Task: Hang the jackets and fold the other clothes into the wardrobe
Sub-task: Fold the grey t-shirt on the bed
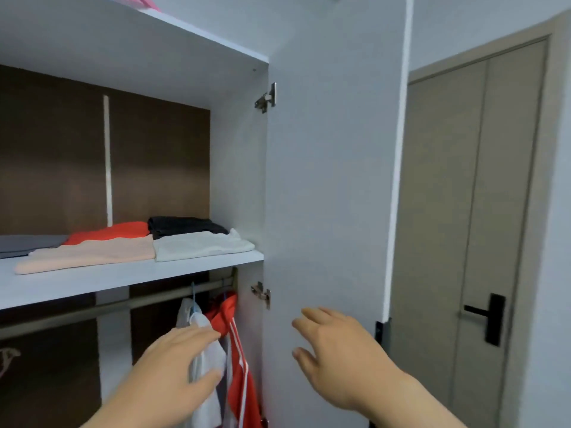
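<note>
Folded clothes (92,253) lie on the wardrobe shelf (92,284). Below, a white jacket (213,356) and a red jacket (238,350) hang from the rail (77,315). The left hand (182,359), fingers loose, is at the white jacket. The right hand (336,350), spread and empty, hovers by the open door (327,180). The task looks nearly finished.

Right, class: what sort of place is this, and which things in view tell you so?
Probably a bedroom, at an open wardrobe: folded clothes lie on its shelf, a red jacket and a white jacket hang from the rail, and a room door stands to the right.
</note>
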A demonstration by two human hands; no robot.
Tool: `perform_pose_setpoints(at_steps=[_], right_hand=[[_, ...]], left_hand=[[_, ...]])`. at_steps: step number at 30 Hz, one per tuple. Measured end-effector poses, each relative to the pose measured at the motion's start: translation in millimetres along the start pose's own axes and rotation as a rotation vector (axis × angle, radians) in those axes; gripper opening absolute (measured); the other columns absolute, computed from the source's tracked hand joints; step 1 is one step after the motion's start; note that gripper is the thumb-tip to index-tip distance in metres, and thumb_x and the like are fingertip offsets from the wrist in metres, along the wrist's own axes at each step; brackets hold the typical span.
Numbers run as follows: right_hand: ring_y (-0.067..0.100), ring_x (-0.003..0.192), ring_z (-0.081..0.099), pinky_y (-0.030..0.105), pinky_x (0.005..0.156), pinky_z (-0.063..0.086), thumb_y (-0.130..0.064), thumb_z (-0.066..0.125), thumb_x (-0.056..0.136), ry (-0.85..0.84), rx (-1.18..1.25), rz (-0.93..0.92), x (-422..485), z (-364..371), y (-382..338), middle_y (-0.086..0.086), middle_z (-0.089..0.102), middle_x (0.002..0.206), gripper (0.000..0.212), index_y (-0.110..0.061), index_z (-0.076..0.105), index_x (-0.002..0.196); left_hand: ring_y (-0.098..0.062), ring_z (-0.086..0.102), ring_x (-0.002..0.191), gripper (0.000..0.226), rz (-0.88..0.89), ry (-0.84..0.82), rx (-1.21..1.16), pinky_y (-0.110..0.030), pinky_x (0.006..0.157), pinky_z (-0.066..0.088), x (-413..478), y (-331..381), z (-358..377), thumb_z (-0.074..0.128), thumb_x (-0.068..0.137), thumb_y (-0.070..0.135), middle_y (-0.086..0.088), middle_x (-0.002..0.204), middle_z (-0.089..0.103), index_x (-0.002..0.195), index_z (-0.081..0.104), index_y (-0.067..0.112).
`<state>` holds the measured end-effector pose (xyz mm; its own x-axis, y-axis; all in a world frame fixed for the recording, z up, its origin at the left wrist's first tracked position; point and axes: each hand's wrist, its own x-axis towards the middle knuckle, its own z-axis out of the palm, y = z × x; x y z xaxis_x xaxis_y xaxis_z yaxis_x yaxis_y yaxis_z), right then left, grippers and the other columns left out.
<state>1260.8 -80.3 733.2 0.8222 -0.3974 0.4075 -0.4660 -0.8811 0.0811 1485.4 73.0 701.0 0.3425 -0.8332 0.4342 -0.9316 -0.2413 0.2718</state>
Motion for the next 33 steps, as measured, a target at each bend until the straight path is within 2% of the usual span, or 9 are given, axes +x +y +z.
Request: perform_pose_setpoints(at_steps=[4, 6, 9, 13, 16, 22, 26, 29, 33], right_hand=[[0.024, 0.126, 0.043, 0.036, 0.103, 0.039, -0.042, 0.038, 0.098, 0.016, -0.026, 0.172, -106, -28, 47, -0.001, 0.05, 0.132, 0.036, -0.023, 0.052, 0.124], [0.027, 0.131, 0.039, 0.036, 0.107, 0.035, -0.039, 0.036, 0.098, 0.006, -0.071, 0.274, -153, -40, 68, 0.002, 0.047, 0.138, 0.034, -0.023, 0.052, 0.123], [0.028, 0.145, 0.025, 0.037, 0.117, 0.024, -0.037, 0.035, 0.099, -0.033, -0.119, 0.46, -232, -57, 99, 0.006, 0.03, 0.157, 0.037, -0.022, 0.048, 0.131], [0.025, 0.145, 0.023, 0.037, 0.115, 0.025, -0.04, 0.036, 0.098, -0.086, -0.142, 0.662, -319, -79, 122, 0.003, 0.026, 0.159, 0.041, -0.024, 0.046, 0.135], [0.023, 0.143, 0.026, 0.037, 0.113, 0.027, -0.044, 0.038, 0.099, -0.124, -0.167, 0.805, -378, -97, 133, 0.002, 0.028, 0.158, 0.044, -0.026, 0.045, 0.138], [0.02, 0.149, 0.017, 0.037, 0.118, 0.022, -0.05, 0.042, 0.098, -0.183, -0.196, 1.065, -477, -124, 155, -0.002, 0.018, 0.163, 0.052, -0.03, 0.037, 0.146], [0.021, 0.148, 0.021, 0.037, 0.117, 0.025, -0.052, 0.043, 0.098, -0.239, -0.198, 1.233, -520, -129, 163, -0.001, 0.02, 0.163, 0.054, -0.03, 0.037, 0.147], [0.018, 0.144, 0.028, 0.035, 0.107, 0.031, -0.051, 0.045, 0.096, -0.279, -0.192, 1.324, -544, -125, 166, -0.001, 0.027, 0.16, 0.05, -0.032, 0.042, 0.143], [0.019, 0.127, 0.043, 0.034, 0.088, 0.037, -0.051, 0.046, 0.093, -0.313, -0.239, 1.47, -565, -123, 160, -0.007, 0.046, 0.139, 0.041, -0.032, 0.052, 0.129]], left_hand=[[0.005, 0.023, 0.141, 0.067, 0.147, -0.046, -0.094, -0.013, 0.113, 0.012, -11, 96, 45, 0.057, 0.079, 0.065, 0.028, 0.148, 0.032, 0.142, 0.04, 0.045], [0.006, 0.023, 0.141, 0.072, 0.213, -0.068, -0.102, -0.012, 0.112, 0.01, -13, 131, 59, 0.049, 0.072, 0.067, 0.025, 0.146, 0.038, 0.14, 0.044, 0.043], [0.009, 0.02, 0.141, 0.071, 0.337, -0.121, -0.129, -0.016, 0.115, 0.014, -17, 191, 80, 0.049, 0.076, 0.073, 0.034, 0.143, 0.028, 0.142, 0.038, 0.048], [0.017, 0.012, 0.133, 0.065, 0.465, -0.212, -0.226, -0.016, 0.115, 0.017, -22, 262, 113, 0.048, 0.083, 0.072, 0.042, 0.137, 0.015, 0.142, 0.032, 0.053], [0.019, 0.007, 0.13, 0.063, 0.556, -0.278, -0.274, -0.018, 0.117, 0.014, -28, 317, 136, 0.048, 0.086, 0.069, 0.041, 0.139, 0.015, 0.144, 0.031, 0.051], [0.017, -0.001, 0.129, 0.064, 0.765, -0.37, -0.343, -0.016, 0.114, 0.007, -30, 423, 174, 0.044, 0.089, 0.069, 0.03, 0.154, 0.015, 0.147, 0.025, 0.049], [0.012, 0.007, 0.139, 0.064, 0.832, -0.451, -0.419, -0.018, 0.116, 0.011, -27, 469, 202, 0.047, 0.088, 0.069, 0.028, 0.155, 0.021, 0.146, 0.03, 0.047], [0.003, 0.018, 0.144, 0.062, 0.869, -0.514, -0.463, -0.02, 0.117, 0.015, -22, 496, 224, 0.05, 0.088, 0.067, 0.025, 0.155, 0.025, 0.145, 0.032, 0.047], [0.001, 0.025, 0.142, 0.062, 0.899, -0.614, -0.483, -0.02, 0.117, 0.019, -23, 523, 255, 0.051, 0.09, 0.063, 0.024, 0.154, 0.027, 0.146, 0.03, 0.045]])
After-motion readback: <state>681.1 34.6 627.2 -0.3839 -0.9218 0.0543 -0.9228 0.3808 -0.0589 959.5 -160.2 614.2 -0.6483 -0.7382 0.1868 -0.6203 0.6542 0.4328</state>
